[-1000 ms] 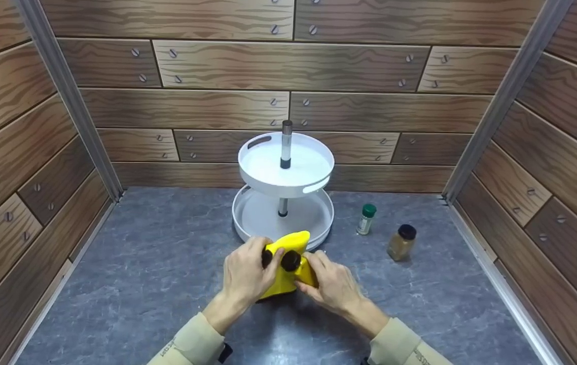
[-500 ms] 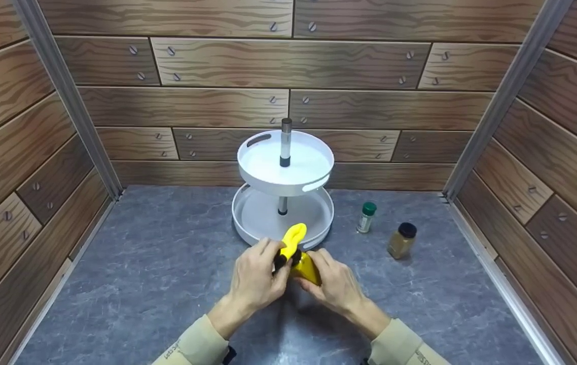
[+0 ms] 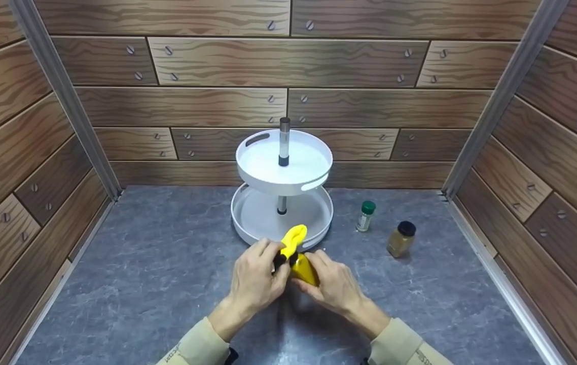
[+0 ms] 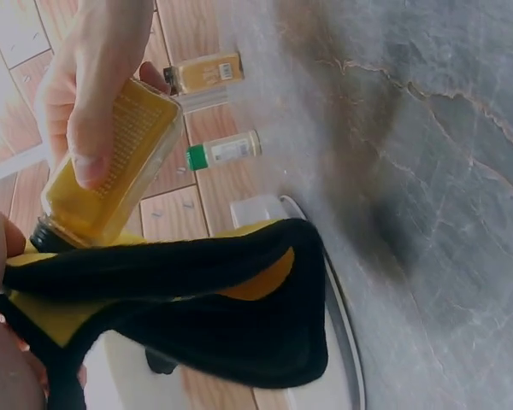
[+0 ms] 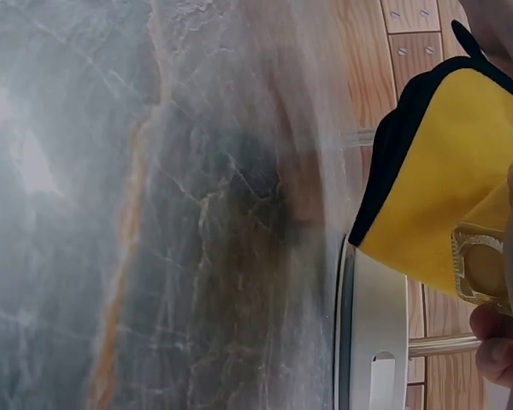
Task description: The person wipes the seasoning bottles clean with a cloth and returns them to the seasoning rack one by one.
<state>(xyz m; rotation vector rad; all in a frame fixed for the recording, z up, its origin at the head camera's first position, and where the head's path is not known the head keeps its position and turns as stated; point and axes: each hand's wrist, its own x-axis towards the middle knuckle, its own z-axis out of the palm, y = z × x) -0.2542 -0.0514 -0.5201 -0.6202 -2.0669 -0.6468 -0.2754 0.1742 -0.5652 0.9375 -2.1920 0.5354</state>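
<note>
My left hand grips a yellow cloth with black edging. In the left wrist view the cloth hangs in folds, its dark border toward the camera. My right hand holds a clear spice jar of yellow-brown contents round its body. The jar is tilted, its black-capped end against the cloth at the left hand's fingers. In the right wrist view the jar's base shows in front of the yellow face of the cloth. Part of the cap is hidden by fingers and cloth.
Behind the hands stands a white two-tier round tray on a central post. To its right are a small green-capped jar and a black-capped jar of brown powder, both upright on the grey marbled surface. Wood-patterned walls enclose three sides.
The cloth hung spread out a second ago and is now gathered narrower at the jar's cap. My left hand has moved slightly right. My right hand has stayed nearly still.
</note>
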